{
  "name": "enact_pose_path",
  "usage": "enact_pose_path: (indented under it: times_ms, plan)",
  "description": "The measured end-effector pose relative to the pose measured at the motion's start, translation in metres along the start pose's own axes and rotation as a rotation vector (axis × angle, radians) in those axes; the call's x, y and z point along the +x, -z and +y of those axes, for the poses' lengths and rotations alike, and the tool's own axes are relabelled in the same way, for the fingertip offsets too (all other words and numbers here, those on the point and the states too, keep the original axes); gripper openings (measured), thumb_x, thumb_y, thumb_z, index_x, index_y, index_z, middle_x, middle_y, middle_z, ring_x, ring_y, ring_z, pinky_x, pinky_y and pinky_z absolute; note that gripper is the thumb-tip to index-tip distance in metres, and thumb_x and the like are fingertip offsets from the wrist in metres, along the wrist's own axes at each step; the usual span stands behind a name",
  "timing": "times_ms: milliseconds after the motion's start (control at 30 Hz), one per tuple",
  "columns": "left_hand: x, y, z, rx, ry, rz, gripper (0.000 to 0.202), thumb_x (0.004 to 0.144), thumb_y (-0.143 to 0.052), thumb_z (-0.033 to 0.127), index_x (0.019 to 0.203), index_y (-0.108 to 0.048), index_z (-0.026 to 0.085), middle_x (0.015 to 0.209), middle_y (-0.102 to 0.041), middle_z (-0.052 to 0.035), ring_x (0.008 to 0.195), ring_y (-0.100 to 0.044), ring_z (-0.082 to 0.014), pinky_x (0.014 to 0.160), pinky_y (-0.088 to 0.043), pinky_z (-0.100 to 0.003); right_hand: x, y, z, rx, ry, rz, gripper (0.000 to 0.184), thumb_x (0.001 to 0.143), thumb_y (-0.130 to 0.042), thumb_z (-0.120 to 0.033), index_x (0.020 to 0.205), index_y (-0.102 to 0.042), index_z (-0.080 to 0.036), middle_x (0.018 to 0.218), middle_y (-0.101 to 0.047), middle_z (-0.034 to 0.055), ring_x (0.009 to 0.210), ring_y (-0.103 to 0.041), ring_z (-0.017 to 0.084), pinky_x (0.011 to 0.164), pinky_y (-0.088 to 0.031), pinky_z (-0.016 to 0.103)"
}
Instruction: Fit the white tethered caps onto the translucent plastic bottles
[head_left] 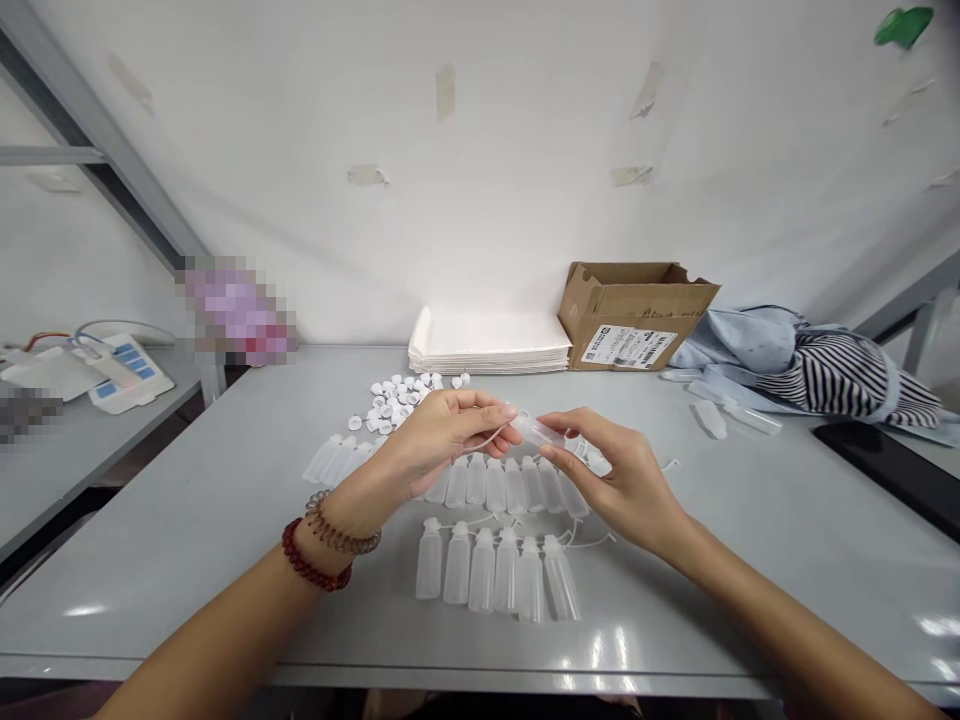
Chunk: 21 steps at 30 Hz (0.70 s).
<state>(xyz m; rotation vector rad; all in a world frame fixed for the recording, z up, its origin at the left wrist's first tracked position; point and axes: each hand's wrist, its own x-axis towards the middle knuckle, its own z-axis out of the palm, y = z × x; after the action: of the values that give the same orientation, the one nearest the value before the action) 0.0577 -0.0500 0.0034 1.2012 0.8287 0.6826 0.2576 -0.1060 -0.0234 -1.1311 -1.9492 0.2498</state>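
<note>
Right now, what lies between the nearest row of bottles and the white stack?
The head view shows another bottle row, some white caps, plus the left hand and right hand holding a bottle.

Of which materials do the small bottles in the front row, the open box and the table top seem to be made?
Front-row bottles: probably plastic, satin; they look milky and translucent.
Open box: most likely cardboard, matt; brown, with an uneven upper edge.
Table top: painted metal or laminate, I cannot tell which; glossy, with bright reflections near its front edge.
</note>
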Motion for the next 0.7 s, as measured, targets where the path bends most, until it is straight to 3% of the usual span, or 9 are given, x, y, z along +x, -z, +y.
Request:
enact_pose_path:
  times_ms: [167,500,700]
  plan:
    - [0.0012,0.0038,0.0012,-0.072,0.072,-0.075,0.022,0.077,-0.071,0.036,0.074,-0.068,0.014,0.075,-0.070,-0.0036,0.067,-0.061,-0.0108,0.074,-0.050,-0.027,0.0003,0.0013,-0.0019,-0.010,0.047,0.011,0.017,0.086,-0.059,-0.019,0.103,-0.062,-0.015,0.083,-0.065,0.0043,0.078,-0.061,0.016,0.069,-0.050,0.028]
    - [0.0010,0.0052,-0.0022,-0.244,0.062,-0.144,0.014,0.084,-0.066,0.027,0.083,-0.070,0.014,0.076,-0.070,-0.0027,0.076,-0.064,-0.0103,0.071,-0.050,-0.018,0.0003,0.0082,-0.0071,0.016,0.037,0.017,0.018,0.086,-0.060,-0.019,0.103,-0.062,-0.015,0.083,-0.065,0.0048,0.078,-0.060,0.016,0.070,-0.049,0.028]
    - [0.0018,0.0033,-0.0023,-0.156,0.049,-0.143,0.017,0.084,-0.066,0.029,0.078,-0.070,0.014,0.076,-0.071,-0.0028,0.072,-0.064,-0.0092,0.073,-0.050,-0.020,0.0009,0.0092,-0.0071,0.021,0.039,0.004,0.019,0.086,-0.060,-0.018,0.104,-0.063,-0.014,0.084,-0.065,0.0063,0.078,-0.061,0.017,0.070,-0.050,0.029]
